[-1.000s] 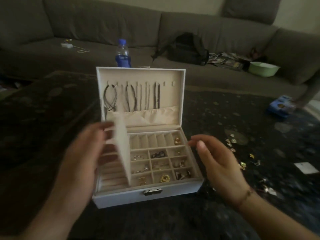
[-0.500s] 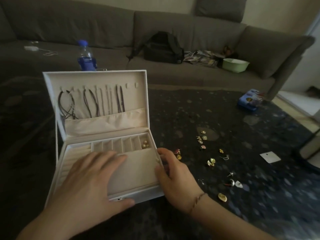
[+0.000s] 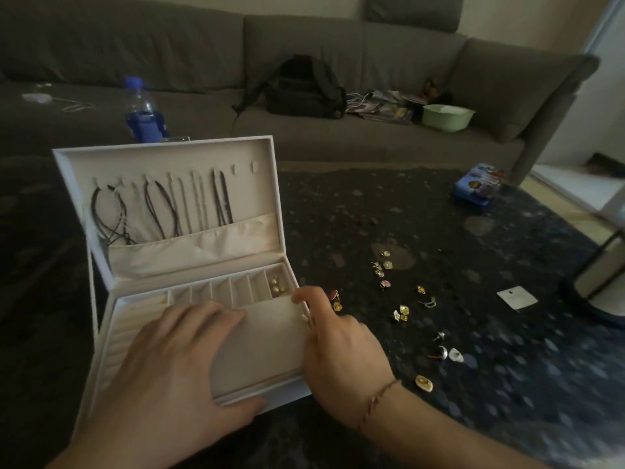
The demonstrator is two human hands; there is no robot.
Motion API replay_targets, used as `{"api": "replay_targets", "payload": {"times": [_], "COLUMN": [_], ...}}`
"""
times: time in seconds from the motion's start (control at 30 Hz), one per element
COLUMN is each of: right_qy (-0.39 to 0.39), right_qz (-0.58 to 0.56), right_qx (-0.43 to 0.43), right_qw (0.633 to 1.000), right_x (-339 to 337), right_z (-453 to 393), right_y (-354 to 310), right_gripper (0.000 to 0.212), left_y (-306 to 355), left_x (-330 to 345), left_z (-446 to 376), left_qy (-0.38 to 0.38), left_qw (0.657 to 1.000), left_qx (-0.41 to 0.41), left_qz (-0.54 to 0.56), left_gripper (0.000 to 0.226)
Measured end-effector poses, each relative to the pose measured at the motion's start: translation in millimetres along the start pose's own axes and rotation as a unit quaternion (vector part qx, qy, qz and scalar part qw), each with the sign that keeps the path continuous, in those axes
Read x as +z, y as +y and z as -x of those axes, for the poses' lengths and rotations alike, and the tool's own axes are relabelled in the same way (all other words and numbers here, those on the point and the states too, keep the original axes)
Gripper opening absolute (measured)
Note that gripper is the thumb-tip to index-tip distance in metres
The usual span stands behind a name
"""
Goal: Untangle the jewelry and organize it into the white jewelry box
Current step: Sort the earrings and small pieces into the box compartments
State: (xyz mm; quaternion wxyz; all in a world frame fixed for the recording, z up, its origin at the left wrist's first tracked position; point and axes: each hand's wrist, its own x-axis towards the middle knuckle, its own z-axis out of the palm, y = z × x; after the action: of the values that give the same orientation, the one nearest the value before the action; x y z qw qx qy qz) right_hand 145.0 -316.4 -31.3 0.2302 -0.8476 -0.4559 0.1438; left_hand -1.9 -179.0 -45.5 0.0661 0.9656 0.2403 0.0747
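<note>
The white jewelry box (image 3: 101, 333) sits near the left front edge of the dark desk (image 3: 507, 384), with its lid standing open. Necklaces (image 3: 162, 211) hang in a row inside the lid, above a cloth pocket (image 3: 203, 245). In the back row of little slots, the slot at the right end holds some small gold balls (image 3: 277, 287).

The left hand (image 3: 169, 363) lies flat on the beige flap (image 3: 267, 336) that covers the right part of the box. Its fingers (image 3: 209, 313) are straight and close together, and the thumb reaches to the front edge of the box. The right hand (image 3: 338, 353) is at the right side of the box. Its fingers (image 3: 306, 296) are curled and touch the right edge of the flap. I cannot tell if they pinch it. A thin string bracelet (image 3: 378, 397) is on that wrist.

Many small earrings (image 3: 402, 309) lie loose on the desk, to the right of the box and apart from each other. A white card (image 3: 516, 297) lies near the right edge. A blue tin (image 3: 478, 186) sits by the far right corner. A water bottle (image 3: 143, 113) stands just behind the box.

Behind the desk is a grey sofa (image 3: 372, 137). On it are a black backpack (image 3: 304, 89), some magazines (image 3: 382, 104) and a green bowl (image 3: 446, 116).
</note>
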Motion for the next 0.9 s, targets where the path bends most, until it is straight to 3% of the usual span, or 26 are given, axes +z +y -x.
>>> {"api": "replay_targets", "payload": {"times": [0.17,0.27,0.33,0.43,0.67,0.9], "right_qy": [-0.068,0.026,0.07,0.033,-0.011,0.026], "right_qz": [0.008,-0.029,0.023,0.098,0.223,0.2], "right_qx": [0.009,0.069,0.12,0.173,0.215,0.249], "right_qw": [0.998,0.997,0.99,0.979,0.951,0.947], "right_x": [-28.5,-59.4,-72.4,-73.7,-62.9,-61.0], "right_z": [-6.1,-44.7,-72.4,-102.7,-123.0,-123.3], "right_y": [15.8,50.0,77.9,104.7,100.1,101.5], "right_gripper": [0.021,0.011,0.016,0.025,0.019,0.012], "left_y": [7.4,12.2,12.9,10.7,3.3,2.2], "left_x": [-2.6,-13.8,-14.4,-14.1,-1.6,-2.2], "left_z": [1.1,-0.2,-0.2,-1.2,-0.3,1.7], "left_qy": [-0.013,-0.072,-0.064,-0.035,0.01,0.039], "left_qw": [1.0,0.997,0.997,0.996,0.996,0.997], "left_qx": [0.021,0.001,-0.03,-0.05,-0.033,-0.013], "left_qz": [0.005,0.007,0.034,0.058,0.077,0.061], "left_gripper": [0.094,0.107,0.117,0.126,0.097,0.072]}}
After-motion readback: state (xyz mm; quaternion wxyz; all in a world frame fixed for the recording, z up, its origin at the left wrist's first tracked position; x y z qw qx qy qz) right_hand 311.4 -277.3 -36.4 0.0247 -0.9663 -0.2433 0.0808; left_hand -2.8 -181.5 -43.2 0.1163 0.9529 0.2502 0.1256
